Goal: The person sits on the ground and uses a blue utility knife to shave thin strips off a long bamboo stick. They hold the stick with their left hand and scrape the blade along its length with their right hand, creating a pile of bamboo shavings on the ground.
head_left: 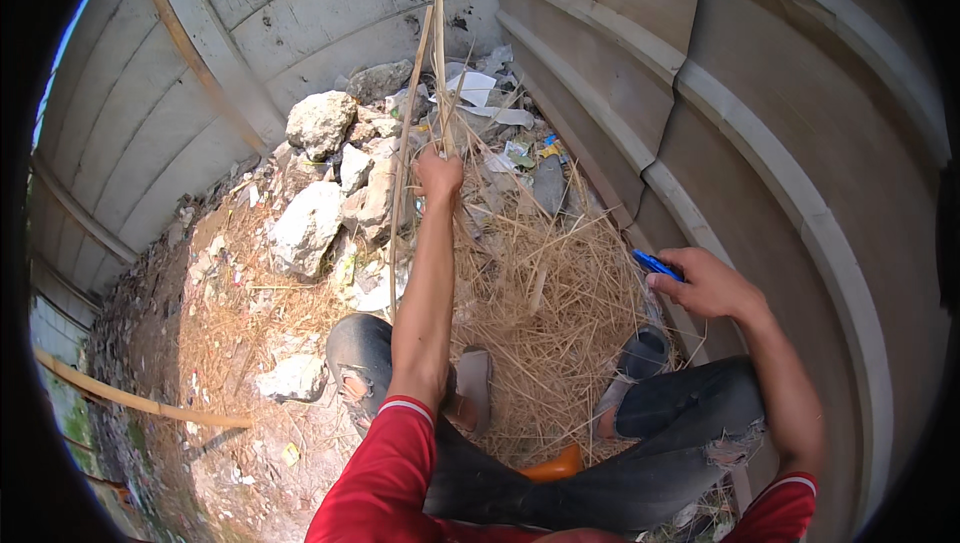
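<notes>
My left hand (438, 175) reaches forward, its fingers closed round a pale dry strip (440, 33) that looks like split bamboo and stands nearly upright. Thin straw-like fibres hang about that grip. Just left of the hand, a thin brown stick (404, 133) leans upright; whether the fingers touch it I cannot tell. Off to the right, near the metal sheeting, my right hand (708, 283) is closed on a blue utility knife (656, 265). The knife points up and left, away from the strip; its blade is too small to make out.
Dry straw shavings (540, 293) cover the ground between my feet. Pale rocks (306, 228) and litter (475, 90) lie ahead. Corrugated sheeting (790, 163) rises close on the right, a grey panel wall (330, 13) behind. An orange object (553, 465) lies beneath my leg; a bamboo pole (140, 398) is left.
</notes>
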`<state>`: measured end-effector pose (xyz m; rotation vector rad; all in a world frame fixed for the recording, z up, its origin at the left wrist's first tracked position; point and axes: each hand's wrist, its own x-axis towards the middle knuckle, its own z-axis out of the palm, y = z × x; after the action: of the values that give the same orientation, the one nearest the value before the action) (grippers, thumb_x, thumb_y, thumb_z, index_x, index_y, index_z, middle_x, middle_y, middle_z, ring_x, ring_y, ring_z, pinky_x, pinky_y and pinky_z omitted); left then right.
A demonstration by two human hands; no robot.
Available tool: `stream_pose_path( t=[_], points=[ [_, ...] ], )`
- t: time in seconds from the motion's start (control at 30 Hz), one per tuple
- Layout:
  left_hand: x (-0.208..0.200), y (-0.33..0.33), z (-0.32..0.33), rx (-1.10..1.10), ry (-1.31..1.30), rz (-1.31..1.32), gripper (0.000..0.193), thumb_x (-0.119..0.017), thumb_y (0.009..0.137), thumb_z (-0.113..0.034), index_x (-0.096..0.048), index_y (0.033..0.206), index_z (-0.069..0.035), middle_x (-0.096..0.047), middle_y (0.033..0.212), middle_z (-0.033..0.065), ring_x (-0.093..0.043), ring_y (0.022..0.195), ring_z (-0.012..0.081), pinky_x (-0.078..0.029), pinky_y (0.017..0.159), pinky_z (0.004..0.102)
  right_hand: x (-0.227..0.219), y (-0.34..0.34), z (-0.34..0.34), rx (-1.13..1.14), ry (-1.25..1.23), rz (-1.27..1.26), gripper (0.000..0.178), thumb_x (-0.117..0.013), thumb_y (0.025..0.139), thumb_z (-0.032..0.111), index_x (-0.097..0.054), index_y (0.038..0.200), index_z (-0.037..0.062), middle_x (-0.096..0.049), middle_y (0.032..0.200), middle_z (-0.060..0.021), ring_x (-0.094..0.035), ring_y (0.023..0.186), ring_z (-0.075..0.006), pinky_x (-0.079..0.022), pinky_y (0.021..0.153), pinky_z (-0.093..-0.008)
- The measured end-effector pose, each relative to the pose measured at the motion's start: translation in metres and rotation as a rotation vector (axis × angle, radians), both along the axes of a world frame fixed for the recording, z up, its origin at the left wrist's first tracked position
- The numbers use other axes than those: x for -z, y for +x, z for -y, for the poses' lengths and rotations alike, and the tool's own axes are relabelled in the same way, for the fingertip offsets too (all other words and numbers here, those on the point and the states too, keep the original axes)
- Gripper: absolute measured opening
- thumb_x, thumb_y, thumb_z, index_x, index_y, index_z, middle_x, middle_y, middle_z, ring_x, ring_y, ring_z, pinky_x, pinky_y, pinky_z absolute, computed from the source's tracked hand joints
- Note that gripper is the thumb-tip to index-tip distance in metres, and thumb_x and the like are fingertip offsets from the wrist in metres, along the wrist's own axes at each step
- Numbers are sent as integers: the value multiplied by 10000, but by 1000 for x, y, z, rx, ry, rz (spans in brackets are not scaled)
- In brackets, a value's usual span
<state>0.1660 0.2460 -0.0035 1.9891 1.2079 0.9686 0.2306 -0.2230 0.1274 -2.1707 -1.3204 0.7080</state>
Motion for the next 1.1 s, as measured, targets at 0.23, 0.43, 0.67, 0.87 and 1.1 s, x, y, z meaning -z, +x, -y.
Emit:
stream_pose_path(
  t=[0.23, 0.43, 0.67, 0.87, 1.1],
  points=[
    [-94, -27, 58, 561, -259, 409, 214, -663, 947, -85, -658, 1146, -7, -755, 1071, 95, -668, 892, 154, -514, 772, 322, -2, -24, -29, 274, 391, 94, 327, -613, 1001, 323, -612, 1045, -1, -621, 781, -171, -606, 722, -285, -476, 708, -428],
    [-51, -57, 143, 660, -500, 580, 190, -630, 998, -113, -629, 1148, 3, -750, 1076, 101, -690, 919, 142, -541, 795, 302, -17, -40, -68, 447, 649, 177, 399, -662, 966, 371, -621, 1127, 7, -668, 835, -132, -645, 772, -242, -493, 730, -397],
    [35, -69, 224, 823, -550, 451, 345, -690, 977, -241, -657, 1179, 36, -732, 1137, 139, -716, 1006, 223, -556, 919, 362, -12, -41, -97, 401, 690, 70, 494, -755, 887, 444, -666, 1129, 22, -683, 815, -80, -629, 721, -170, -505, 693, -336],
    [60, -88, 233, 805, -481, 350, 224, -679, 982, -166, -729, 1142, -17, -753, 1031, 83, -692, 933, 154, -533, 795, 320, -5, -43, -115, 335, 669, 42, 412, -757, 877, 360, -691, 1102, 22, -686, 786, -82, -609, 675, -162, -495, 664, -330],
    [56, -95, 241, 855, -516, 301, 269, -681, 986, -213, -727, 1163, -15, -754, 1041, 86, -692, 954, 160, -540, 820, 329, 5, -35, -110, 224, 581, -138, 289, -733, 875, 260, -732, 1030, 16, -674, 724, -66, -595, 638, -137, -482, 636, -319]
  ],
)
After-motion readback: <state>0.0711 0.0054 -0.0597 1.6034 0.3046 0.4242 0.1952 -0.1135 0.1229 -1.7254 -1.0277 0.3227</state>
